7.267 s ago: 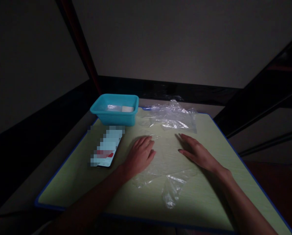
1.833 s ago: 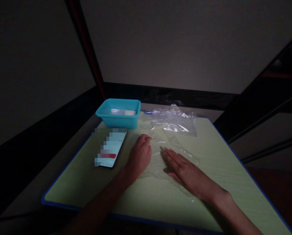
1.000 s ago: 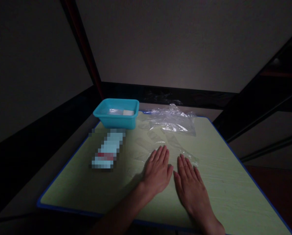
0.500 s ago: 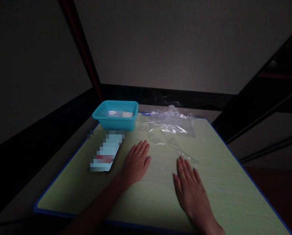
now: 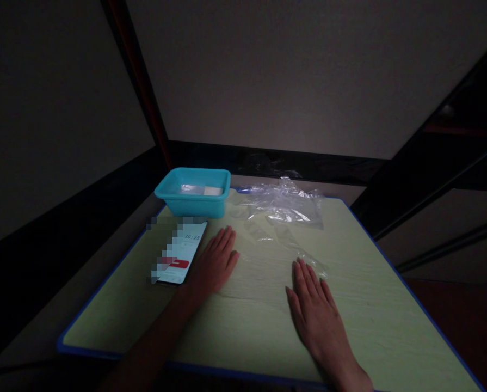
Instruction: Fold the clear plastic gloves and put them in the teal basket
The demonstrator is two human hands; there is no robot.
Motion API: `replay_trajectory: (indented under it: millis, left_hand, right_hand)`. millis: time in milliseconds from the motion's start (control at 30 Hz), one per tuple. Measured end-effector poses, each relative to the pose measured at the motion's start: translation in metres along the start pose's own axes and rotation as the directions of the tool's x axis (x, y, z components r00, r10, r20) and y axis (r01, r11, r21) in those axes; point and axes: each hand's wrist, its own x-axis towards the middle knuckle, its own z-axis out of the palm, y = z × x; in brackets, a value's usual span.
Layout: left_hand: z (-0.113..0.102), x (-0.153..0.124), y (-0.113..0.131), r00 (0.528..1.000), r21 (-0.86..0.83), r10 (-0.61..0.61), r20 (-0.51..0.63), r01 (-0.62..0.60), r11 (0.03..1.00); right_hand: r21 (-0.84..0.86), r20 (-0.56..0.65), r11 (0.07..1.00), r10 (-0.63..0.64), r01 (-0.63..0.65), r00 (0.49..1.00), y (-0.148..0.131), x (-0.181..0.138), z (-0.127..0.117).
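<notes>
A: What is found at the left of the table [image 5: 104, 316]?

B: A smartphone [image 5: 188, 247] is laid flat, lit screen up, presumably so that its digits can be read at a glance; part of it is pixelated. Behind it, a turquoise plastic basin [image 5: 196, 206] is set at the far corner, perhaps so that reach is not hindered. A white block [image 5: 213, 191] and something clear and shiny are held inside.

A: And the left hand [image 5: 214, 261]?

B: It is laid palm down just beside the phone, fingers extended, thumb apart; nothing is seen gripped.

A: Where is the thin clear plastic film [image 5: 286, 237]?

B: It is spread flat ahead of and between the hands; its full outline cannot be made out. Behind it, crumpled clear plastic [image 5: 296, 204] is bunched at the far edge, probably so that the two are not confused, though they may overlap.

A: How is the right hand [image 5: 319, 316] held?

B: Flat and open too, gripping nothing, with fingertips pointed at the film's near end; contact cannot be told. A flat palm seems suited to flimsy film, since pressure is spread evenly.
</notes>
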Motion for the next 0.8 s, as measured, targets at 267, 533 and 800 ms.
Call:
replay_trajectory:
  millis: [267,533,800]
  left_hand:
    - [-0.005,-0.037,0.015,0.996,0.002,0.051,-0.075,-0.051,0.999]
    - [0.003,-0.064,0.024,0.996,0.033,0.006,-0.084,-0.004,0.999]
    - [0.002,-0.074,0.039,0.995,0.047,0.071,-0.072,-0.067,0.997]
  right_hand:
    - [0.037,0.025,0.994,-0.107,0.106,0.994,0.011,-0.017,-0.015]
    - [0.046,0.065,0.996,-0.082,0.079,0.995,0.021,-0.020,-0.020]
    - [0.295,0.128,0.913,-0.331,0.282,0.935,-0.076,-0.001,-0.030]
